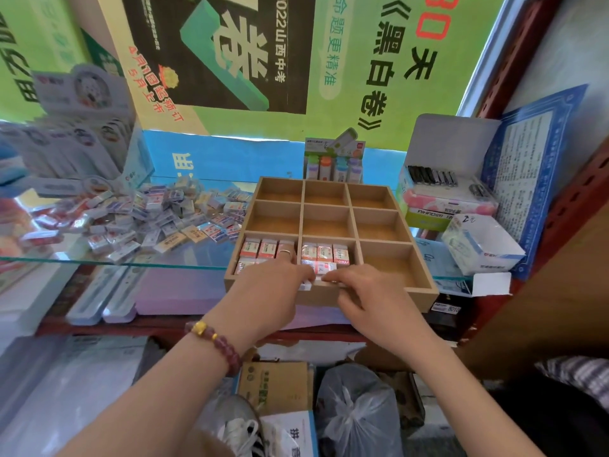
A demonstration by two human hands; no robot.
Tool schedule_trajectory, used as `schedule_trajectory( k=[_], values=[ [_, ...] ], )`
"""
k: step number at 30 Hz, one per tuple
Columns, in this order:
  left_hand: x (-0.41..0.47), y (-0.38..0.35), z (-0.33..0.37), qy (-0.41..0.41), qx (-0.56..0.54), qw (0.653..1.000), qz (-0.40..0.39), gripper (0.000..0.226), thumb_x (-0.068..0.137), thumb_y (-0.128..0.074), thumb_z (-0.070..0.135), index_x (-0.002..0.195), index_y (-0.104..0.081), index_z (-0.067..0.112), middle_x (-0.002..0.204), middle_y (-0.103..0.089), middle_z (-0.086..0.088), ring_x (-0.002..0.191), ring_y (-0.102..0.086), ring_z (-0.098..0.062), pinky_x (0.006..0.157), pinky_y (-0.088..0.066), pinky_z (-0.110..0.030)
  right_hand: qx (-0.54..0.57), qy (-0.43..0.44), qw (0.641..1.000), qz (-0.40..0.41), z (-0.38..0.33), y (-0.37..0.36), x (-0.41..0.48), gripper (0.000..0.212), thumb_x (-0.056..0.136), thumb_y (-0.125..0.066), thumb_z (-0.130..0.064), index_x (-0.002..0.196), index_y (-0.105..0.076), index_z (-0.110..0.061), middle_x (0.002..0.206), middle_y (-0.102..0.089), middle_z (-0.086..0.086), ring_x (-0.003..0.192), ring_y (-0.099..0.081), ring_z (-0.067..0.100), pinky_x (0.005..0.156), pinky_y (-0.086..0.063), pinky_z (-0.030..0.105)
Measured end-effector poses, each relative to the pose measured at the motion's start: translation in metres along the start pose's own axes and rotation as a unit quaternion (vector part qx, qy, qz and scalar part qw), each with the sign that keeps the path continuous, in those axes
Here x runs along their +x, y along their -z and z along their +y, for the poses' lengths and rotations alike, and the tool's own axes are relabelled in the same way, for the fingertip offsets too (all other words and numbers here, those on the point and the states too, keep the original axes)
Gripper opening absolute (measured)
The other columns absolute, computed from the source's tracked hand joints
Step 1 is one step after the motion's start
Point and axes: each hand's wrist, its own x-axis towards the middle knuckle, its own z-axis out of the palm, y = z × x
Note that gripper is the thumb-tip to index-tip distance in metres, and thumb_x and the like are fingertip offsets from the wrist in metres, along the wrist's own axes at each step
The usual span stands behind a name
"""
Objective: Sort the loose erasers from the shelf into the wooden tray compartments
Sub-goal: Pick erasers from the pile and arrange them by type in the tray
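Observation:
A wooden tray (398, 293) with nine compartments stands on the glass shelf (108, 261). Its near left compartment holds pink-wrapped erasers (257, 249), and its near middle one holds several more erasers (324, 253). Both hands are at the tray's front edge. My left hand (268, 293) reaches into the near left compartment with fingers curled; a white eraser (306, 285) shows under its fingers. My right hand (357, 291) pinches an eraser at the front of the near middle compartment. A pile of loose erasers (155, 216) lies on the shelf left of the tray.
Boxes of stationery (451, 199) stand right of the tray, and a correction tape display (333, 163) sits behind it. Packaged goods (75, 127) stack at the far left. Below the shelf are pencil cases (102, 298), a cardboard box (275, 385) and a plastic bag (357, 410).

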Motion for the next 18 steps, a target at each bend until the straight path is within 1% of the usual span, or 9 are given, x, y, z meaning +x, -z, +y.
schedule_trajectory(
  k=[3, 5, 6, 8, 10, 12, 14, 16, 18],
  values=[
    [0.001, 0.001, -0.003, 0.011, -0.018, 0.999, -0.029, 0.062, 0.086, -0.047, 0.001, 0.133, -0.041, 0.042, 0.132, -0.036, -0.001, 0.091, -0.055, -0.017, 0.064, -0.041, -0.026, -0.007, 0.004, 0.999, 0.033, 0.003, -0.009, 0.001, 0.027, 0.088, -0.063, -0.028, 0.115, -0.065, -0.028, 0.11, -0.065, -0.01, 0.101, -0.057, 0.01, 0.085, -0.049, 0.034],
    [0.004, 0.003, -0.005, 0.018, -0.024, 0.998, -0.051, 0.063, 0.086, -0.046, 0.0, 0.133, -0.042, 0.043, 0.132, -0.037, -0.001, 0.094, -0.056, -0.019, 0.066, -0.044, -0.028, 0.002, 0.004, 0.999, 0.055, 0.005, -0.012, 0.003, 0.025, 0.086, -0.066, -0.026, 0.111, -0.068, -0.027, 0.106, -0.066, -0.01, 0.099, -0.058, 0.01, 0.083, -0.049, 0.035],
    [0.007, 0.004, -0.005, 0.023, -0.027, 0.997, -0.061, 0.063, 0.086, -0.046, 0.0, 0.132, -0.043, 0.042, 0.133, -0.037, -0.002, 0.093, -0.057, -0.02, 0.065, -0.044, -0.028, 0.005, 0.004, 0.998, 0.063, 0.005, -0.014, 0.003, 0.024, 0.086, -0.066, -0.024, 0.11, -0.068, -0.026, 0.104, -0.067, -0.01, 0.098, -0.058, 0.009, 0.083, -0.049, 0.036],
    [0.012, 0.006, -0.005, 0.029, -0.032, 0.996, -0.072, 0.06, 0.086, -0.048, 0.001, 0.131, -0.044, 0.041, 0.133, -0.04, -0.002, 0.082, -0.054, -0.017, 0.058, -0.041, -0.025, 0.01, 0.006, 0.997, 0.074, 0.006, -0.016, 0.004, 0.022, 0.086, -0.066, -0.021, 0.108, -0.069, -0.025, 0.103, -0.067, -0.011, 0.098, -0.058, 0.009, 0.083, -0.048, 0.036],
    [0.016, 0.008, -0.003, 0.033, -0.035, 0.996, -0.076, 0.054, 0.087, -0.051, 0.004, 0.129, -0.046, 0.039, 0.133, -0.042, -0.002, 0.078, -0.049, -0.015, 0.058, -0.038, -0.024, 0.013, 0.003, 0.997, 0.077, 0.006, -0.018, 0.003, 0.022, 0.087, -0.065, -0.02, 0.108, -0.069, -0.025, 0.104, -0.066, -0.011, 0.099, -0.058, 0.009, 0.085, -0.046, 0.037],
    [0.019, 0.01, 0.0, 0.034, -0.029, 0.996, -0.076, 0.048, 0.088, -0.053, 0.006, 0.126, -0.049, 0.036, 0.13, -0.046, -0.001, 0.078, -0.047, -0.014, 0.056, -0.037, -0.024, 0.015, -0.005, 0.997, 0.072, 0.005, -0.018, 0.002, 0.023, 0.089, -0.063, -0.021, 0.11, -0.069, -0.026, 0.105, -0.064, -0.013, 0.101, -0.056, 0.009, 0.088, -0.04, 0.034],
    [0.019, 0.011, 0.003, 0.036, -0.027, 0.996, -0.078, 0.044, 0.089, -0.053, 0.007, 0.123, -0.051, 0.033, 0.127, -0.049, -0.001, 0.07, -0.044, -0.011, 0.052, -0.034, -0.022, 0.016, -0.012, 0.998, 0.064, 0.004, -0.018, 0.003, 0.023, 0.09, -0.061, -0.023, 0.112, -0.068, -0.028, 0.106, -0.063, -0.015, 0.103, -0.054, 0.007, 0.089, -0.033, 0.03],
    [0.018, 0.012, 0.005, 0.038, -0.028, 0.996, -0.074, 0.04, 0.089, -0.053, 0.009, 0.121, -0.052, 0.032, 0.124, -0.052, 0.0, 0.063, -0.041, -0.008, 0.05, -0.034, -0.022, 0.025, -0.016, 0.998, 0.061, 0.004, -0.017, 0.004, 0.022, 0.091, -0.06, -0.023, 0.111, -0.067, -0.029, 0.106, -0.062, -0.016, 0.105, -0.052, 0.006, 0.091, -0.03, 0.029],
    [0.015, 0.012, 0.008, 0.045, -0.018, 0.997, -0.065, 0.039, 0.09, -0.052, 0.011, 0.121, -0.053, 0.033, 0.124, -0.052, 0.001, 0.068, -0.045, -0.011, 0.054, -0.037, -0.024, 0.035, -0.014, 0.997, 0.063, 0.005, -0.016, 0.004, 0.021, 0.091, -0.061, -0.022, 0.109, -0.067, -0.029, 0.107, -0.063, -0.017, 0.106, -0.052, 0.006, 0.093, -0.028, 0.028]
  ],
)
